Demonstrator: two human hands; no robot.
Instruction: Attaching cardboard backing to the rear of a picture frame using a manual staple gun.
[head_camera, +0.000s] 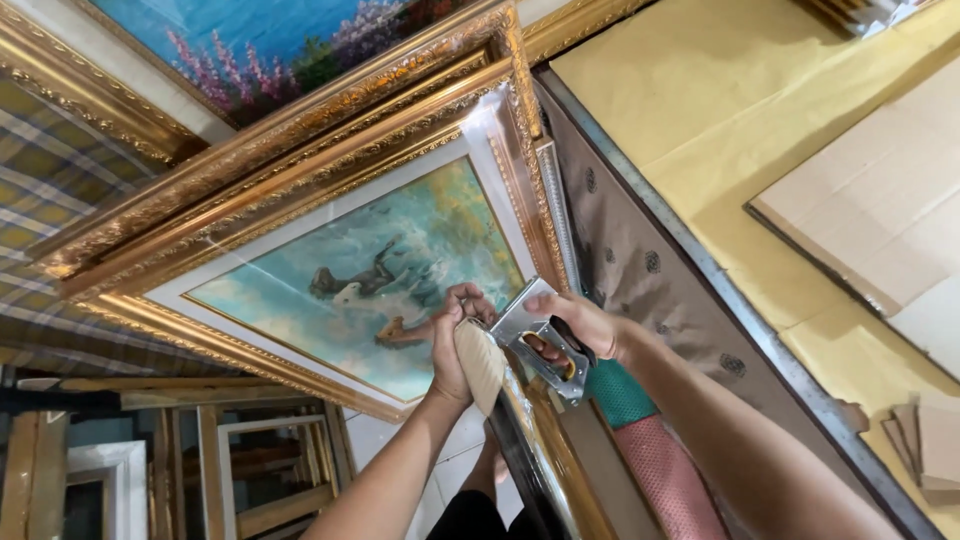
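My right hand (578, 322) grips a silver staple gun (540, 340) pressed against the edge of a framed picture held upright below me. My left hand (455, 345) holds a pale oval wooden piece (481, 365) against that same dark and gold frame edge (535, 455), right beside the gun's nose. Both hands sit in front of a large gold ornate frame (300, 170) holding a painting of horses (370, 285) on a teal background.
Another gilded frame with a flower landscape (270, 50) leans behind. A yellow-topped table (720, 90) with a metal rim carries cardboard sheets (880, 210). Red and green mesh rolls (650, 450) lie under my right arm. Bare wooden frames (230, 460) stand lower left.
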